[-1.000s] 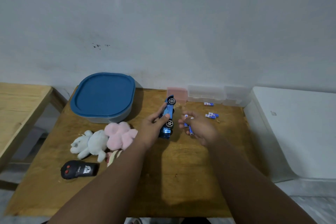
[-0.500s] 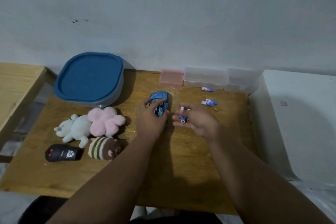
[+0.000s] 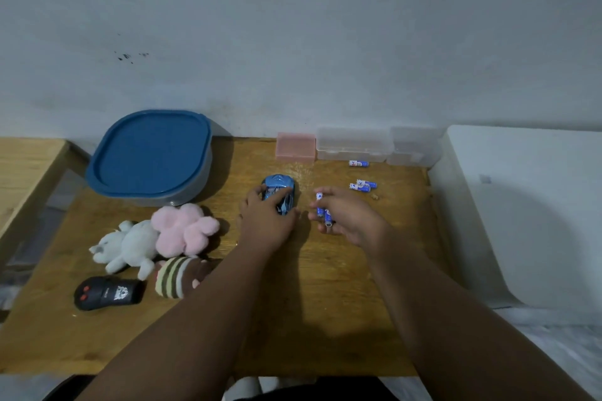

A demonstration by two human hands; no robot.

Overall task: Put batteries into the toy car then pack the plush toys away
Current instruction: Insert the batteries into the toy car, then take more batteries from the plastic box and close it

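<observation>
The blue toy car (image 3: 278, 187) stands on its wheels on the wooden table (image 3: 325, 303), and my left hand (image 3: 265, 216) rests over its near half, fingers curled around it. To the right, my right hand (image 3: 350, 216) grips two blue-and-white batteries (image 3: 321, 205). More batteries lie loose behind it, a pair (image 3: 363, 185) and a single one (image 3: 358, 163). A white plush (image 3: 125, 246), a pink plush (image 3: 184, 229) and a striped brown plush (image 3: 177, 277) lie at the left; my left forearm covers part of the striped one.
A grey tub with a blue lid (image 3: 150, 156) sits at the back left. A black remote control (image 3: 106, 293) lies near the front left. A pink box (image 3: 295, 146) and clear plastic cases (image 3: 378, 148) line the wall. A white surface (image 3: 521, 221) borders the table's right edge.
The car went from tipped on its side in my left hand to standing on its wheels on the table. My right hand keeps hold of the batteries. The camera tilted down.
</observation>
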